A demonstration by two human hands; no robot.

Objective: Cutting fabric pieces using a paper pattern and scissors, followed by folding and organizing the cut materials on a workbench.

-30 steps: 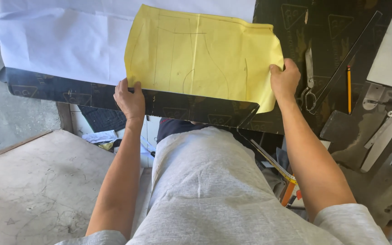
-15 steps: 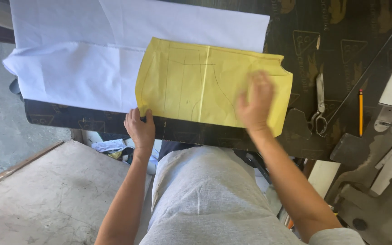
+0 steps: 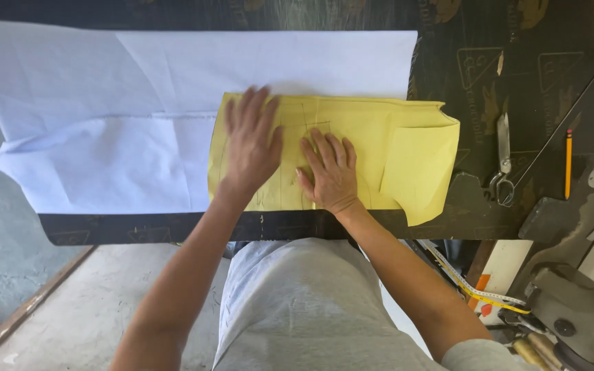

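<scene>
Your left hand [image 3: 250, 144] and right hand [image 3: 330, 172] lie flat, side by side, on the paper pattern [image 3: 386, 148], which overlaps the cloth [image 3: 104, 124] on the table [image 3: 517, 75]. Scissors [image 3: 502, 165] and pencil [image 3: 568, 163] lie right of it.

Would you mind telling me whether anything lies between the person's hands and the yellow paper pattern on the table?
Nothing visible does. The left hand and right hand both lie flat, palms down, directly on the yellow paper pattern, which rests partly on the white cloth. The scissors and pencil lie apart, to the right.
</scene>
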